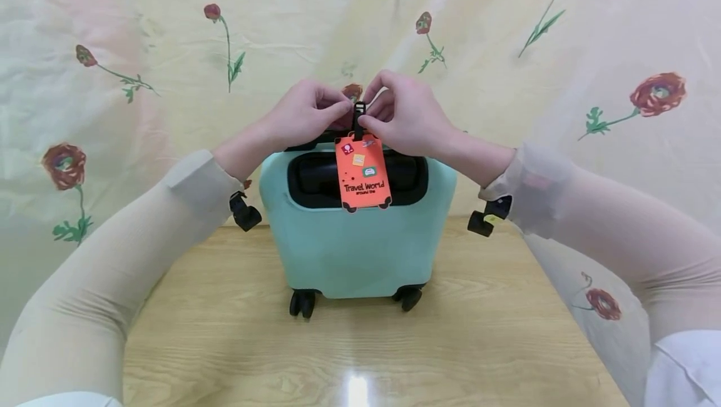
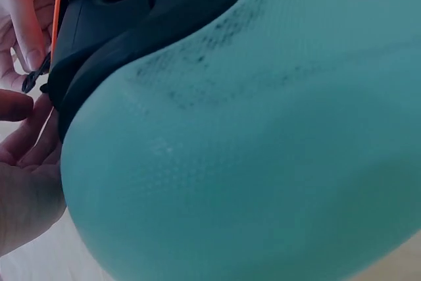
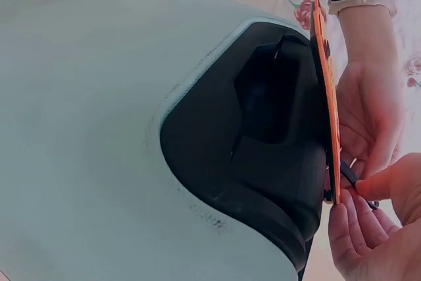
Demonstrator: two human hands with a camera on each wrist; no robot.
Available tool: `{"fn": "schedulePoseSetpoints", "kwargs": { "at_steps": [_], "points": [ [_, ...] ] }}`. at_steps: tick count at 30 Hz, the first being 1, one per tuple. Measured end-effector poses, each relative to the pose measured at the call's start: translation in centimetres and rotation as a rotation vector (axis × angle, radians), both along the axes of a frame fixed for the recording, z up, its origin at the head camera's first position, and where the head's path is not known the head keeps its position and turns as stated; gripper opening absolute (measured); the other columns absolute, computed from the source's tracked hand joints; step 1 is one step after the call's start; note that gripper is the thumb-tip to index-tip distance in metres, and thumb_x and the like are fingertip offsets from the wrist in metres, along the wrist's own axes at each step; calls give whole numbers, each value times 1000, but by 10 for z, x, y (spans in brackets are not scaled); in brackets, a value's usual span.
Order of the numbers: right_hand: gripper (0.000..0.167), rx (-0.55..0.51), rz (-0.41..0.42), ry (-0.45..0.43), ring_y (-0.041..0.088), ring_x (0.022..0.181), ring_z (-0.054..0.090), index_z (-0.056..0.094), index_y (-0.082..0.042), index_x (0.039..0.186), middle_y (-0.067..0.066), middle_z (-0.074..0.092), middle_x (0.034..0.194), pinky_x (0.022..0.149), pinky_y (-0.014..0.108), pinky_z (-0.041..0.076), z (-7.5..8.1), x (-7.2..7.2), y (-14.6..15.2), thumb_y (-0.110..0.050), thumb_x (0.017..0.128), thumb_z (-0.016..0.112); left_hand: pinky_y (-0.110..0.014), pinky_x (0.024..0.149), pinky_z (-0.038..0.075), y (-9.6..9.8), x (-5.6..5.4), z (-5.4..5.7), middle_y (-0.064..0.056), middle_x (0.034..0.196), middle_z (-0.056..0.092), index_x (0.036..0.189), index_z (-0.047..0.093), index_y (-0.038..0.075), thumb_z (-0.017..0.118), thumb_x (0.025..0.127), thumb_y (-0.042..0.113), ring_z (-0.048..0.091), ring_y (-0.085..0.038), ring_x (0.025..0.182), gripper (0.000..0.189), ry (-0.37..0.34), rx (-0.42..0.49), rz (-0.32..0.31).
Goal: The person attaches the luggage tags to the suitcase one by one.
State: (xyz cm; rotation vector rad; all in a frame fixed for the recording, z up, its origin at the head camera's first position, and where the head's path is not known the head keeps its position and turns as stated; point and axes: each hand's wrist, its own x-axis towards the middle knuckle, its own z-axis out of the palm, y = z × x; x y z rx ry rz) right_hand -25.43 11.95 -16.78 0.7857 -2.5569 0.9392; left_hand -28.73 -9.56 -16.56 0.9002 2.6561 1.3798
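Observation:
An orange luggage tag (image 1: 363,172) printed "Travel World" hangs by its black strap (image 1: 358,124) in front of a mint-green suitcase (image 1: 360,250). My left hand (image 1: 312,106) pinches the strap from the left, thumb and fingertips close to the buckle (image 1: 360,107). From the other side, my right hand (image 1: 410,113) pinches the strap just below that buckle, its thumb in front. In the right wrist view the tag (image 3: 327,97) shows edge-on, with the strap (image 3: 348,174) running to the right hand (image 3: 378,228). Part of the strap is hidden behind fingers.
The suitcase stands upright on black wheels (image 1: 303,302) on a wooden tabletop (image 1: 360,350). A black recessed panel (image 1: 315,178) lies behind the tag. Floral cloth (image 1: 281,25) hangs at the back. Black camera mounts (image 1: 245,211) sit on both wrists.

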Motion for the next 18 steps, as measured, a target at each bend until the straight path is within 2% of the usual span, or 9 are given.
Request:
{"fn": "schedulePoseSetpoints", "kwargs": {
  "at_steps": [5,12,18],
  "points": [
    [25,9,-8,8,23,94,79,59,-5,114,15,82,105,88,39,63,-1,0,1,-15,97,76,-33,104,57,0,4,-2,-15,110,78,118,80,5,59,109,20,71,-19,103,27,21,-10,23],
    [26,35,-29,11,24,94,80,65,-4,118,14,82,106,86,40,64,-2,-1,1,-16,97,76,-30,92,51,1,3,-3,-11,109,79,118,82,10,64,107,28,67,-19,100,27,69,-61,58],
    [25,91,-28,115,23,87,78,76,-4,118,13,82,101,86,39,63,-2,0,1,-18,98,75,-29,90,51,0,4,-5,-12,104,80,113,83,7,64,107,23,66,-19,96,26,85,-46,78]
  ]
}}
